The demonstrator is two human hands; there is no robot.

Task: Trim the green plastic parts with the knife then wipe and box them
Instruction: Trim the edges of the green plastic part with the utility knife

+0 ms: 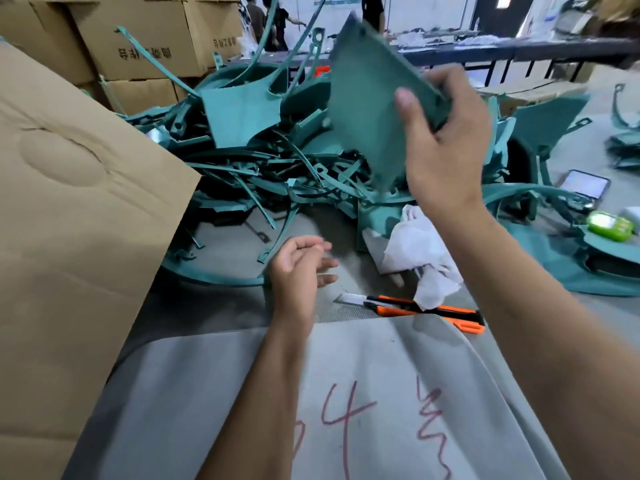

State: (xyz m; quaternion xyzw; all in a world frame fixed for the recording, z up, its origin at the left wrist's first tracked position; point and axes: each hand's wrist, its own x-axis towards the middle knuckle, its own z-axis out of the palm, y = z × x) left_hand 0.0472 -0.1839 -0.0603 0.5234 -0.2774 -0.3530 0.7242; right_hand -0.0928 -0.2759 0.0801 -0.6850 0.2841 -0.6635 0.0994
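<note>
My right hand point(446, 140) grips a flat green plastic part point(367, 105) by its right edge and holds it tilted in the air above the table. Below it my left hand point(298, 265) hovers over the grey table with loosely curled fingers and holds nothing. An orange and black utility knife point(415, 308) lies on the table with its blade out, pointing left. A crumpled white cloth point(419, 251) lies partly over the knife. A heap of green plastic parts and trimmed strips point(263, 161) fills the table behind.
A large cardboard box flap point(76, 209) stands at the left. More cardboard boxes point(145, 36) are stacked behind. A grey sheet with red writing point(346, 410) lies at the front. A phone point(585, 185) and a green object point(609, 225) lie at the right. People stand far back.
</note>
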